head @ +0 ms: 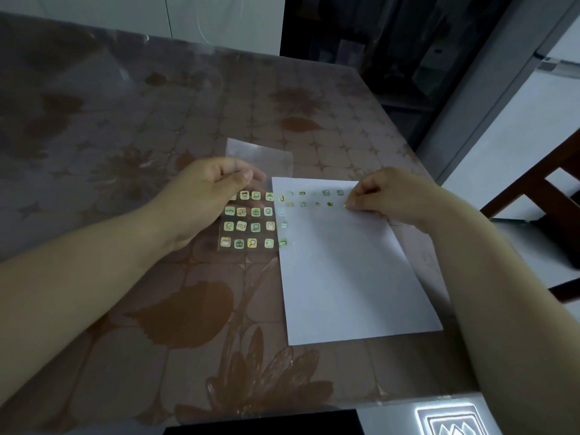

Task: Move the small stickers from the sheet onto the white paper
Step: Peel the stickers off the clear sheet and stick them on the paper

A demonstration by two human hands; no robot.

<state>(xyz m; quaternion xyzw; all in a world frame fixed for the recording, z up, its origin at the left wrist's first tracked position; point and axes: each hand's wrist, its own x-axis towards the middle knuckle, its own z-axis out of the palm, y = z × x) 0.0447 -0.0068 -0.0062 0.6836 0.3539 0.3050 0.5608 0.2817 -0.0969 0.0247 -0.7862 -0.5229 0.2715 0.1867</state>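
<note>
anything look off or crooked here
Nothing spilled or damaged. The white paper lies askew on the table, and the clear sticker sheet overlaps its left edge, so its last column sits over the paper.

On the table (pixel 131 309), the sticker sheet (pixel 251 219) lies left of the white paper (pixel 345 277), its right edge overlapping the paper's left edge. Two rows of stickers (pixel 314 198) sit along the paper's far edge. The left hand (pixel 207 189) holds the sheet's far left part. The right hand (pixel 395 196) is at the paper's far right corner, pinching a sticker (pixel 345 206) at the second row's right end. A chair (pixel 549 189) stands right of the table.
</note>
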